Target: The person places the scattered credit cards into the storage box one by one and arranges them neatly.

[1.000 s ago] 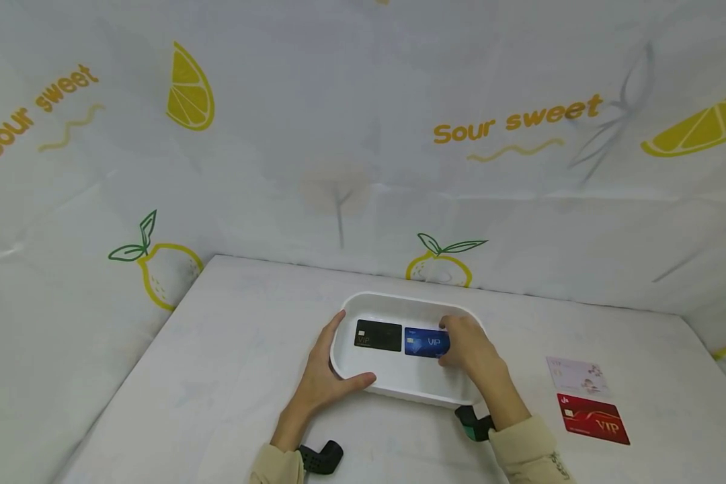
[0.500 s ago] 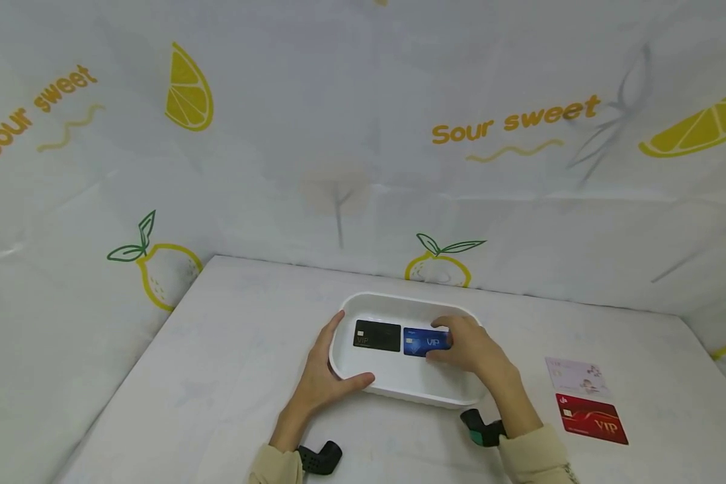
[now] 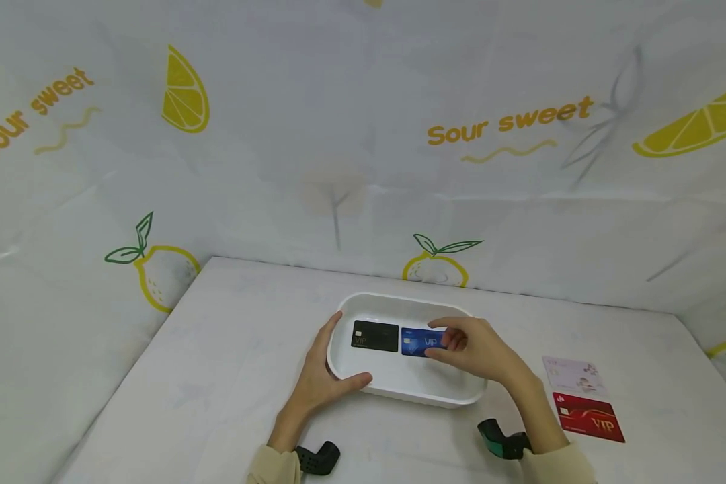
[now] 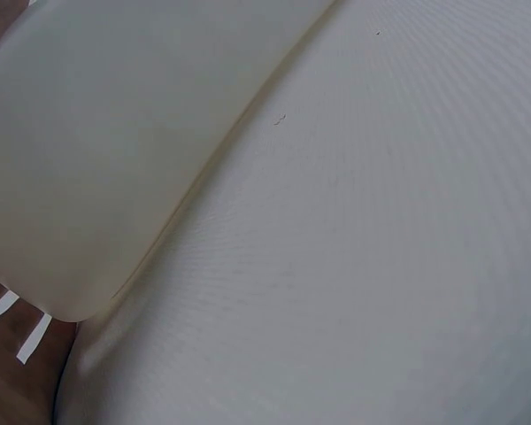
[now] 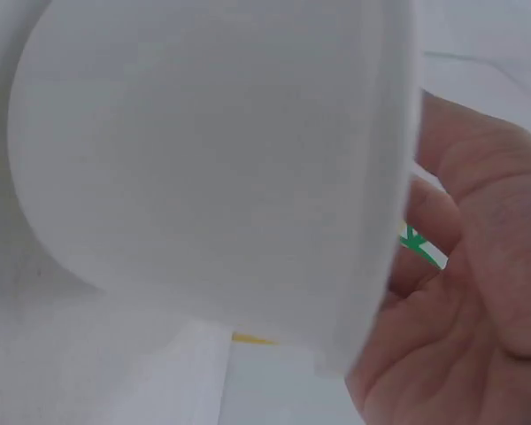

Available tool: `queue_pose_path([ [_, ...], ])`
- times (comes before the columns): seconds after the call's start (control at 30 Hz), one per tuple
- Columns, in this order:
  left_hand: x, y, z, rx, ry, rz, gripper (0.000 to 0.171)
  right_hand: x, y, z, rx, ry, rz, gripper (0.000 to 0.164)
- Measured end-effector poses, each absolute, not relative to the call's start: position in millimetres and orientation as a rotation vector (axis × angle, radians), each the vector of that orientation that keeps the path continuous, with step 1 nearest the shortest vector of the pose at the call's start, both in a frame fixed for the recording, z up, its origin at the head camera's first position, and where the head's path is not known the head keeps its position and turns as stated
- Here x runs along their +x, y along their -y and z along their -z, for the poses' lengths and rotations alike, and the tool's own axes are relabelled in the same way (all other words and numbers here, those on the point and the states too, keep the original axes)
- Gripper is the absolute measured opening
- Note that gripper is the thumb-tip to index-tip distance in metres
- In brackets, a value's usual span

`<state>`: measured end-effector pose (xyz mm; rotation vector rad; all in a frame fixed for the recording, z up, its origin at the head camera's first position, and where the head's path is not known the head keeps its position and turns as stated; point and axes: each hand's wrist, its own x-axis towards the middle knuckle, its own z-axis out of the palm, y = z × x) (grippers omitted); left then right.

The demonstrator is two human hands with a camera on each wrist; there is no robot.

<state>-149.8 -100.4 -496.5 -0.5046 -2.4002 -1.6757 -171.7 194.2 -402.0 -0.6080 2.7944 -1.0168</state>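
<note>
In the head view, a white plastic tray (image 3: 399, 384) holds a black VIP card (image 3: 375, 336) on the left and a blue VIP card (image 3: 414, 341) beside it. My left hand (image 3: 319, 383) grips the tray's left end, thumb along the front rim and fingers at the far-left side. My right hand (image 3: 474, 346) reaches over the right rim, with index finger and thumb spread apart near the blue card's long edges. It covers the card's right end. The right wrist view shows the tray's outer wall (image 5: 203, 177) with the hand's loose fingers (image 5: 434, 212) beyond the rim.
Right of the tray, a pale pink card (image 3: 575, 375) with flowers lies just behind a red VIP card (image 3: 589, 417) on the white table (image 3: 218, 370). Behind stands a white backdrop (image 3: 308, 134) printed with lemons. A dark device (image 3: 502, 440) sits at my right wrist.
My right hand's fingertips have shifted left over the blue card, and its wrist has swung to the right. The cards and the left hand keep their places.
</note>
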Motion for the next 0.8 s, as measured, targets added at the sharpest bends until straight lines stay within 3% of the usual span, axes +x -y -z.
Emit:
queue_pose_path([
  [0.8,-150,100,496,-0.509,2.402,1.672,0.114,-152,-257,405,-0.562,-2.880,1.166,0.042],
])
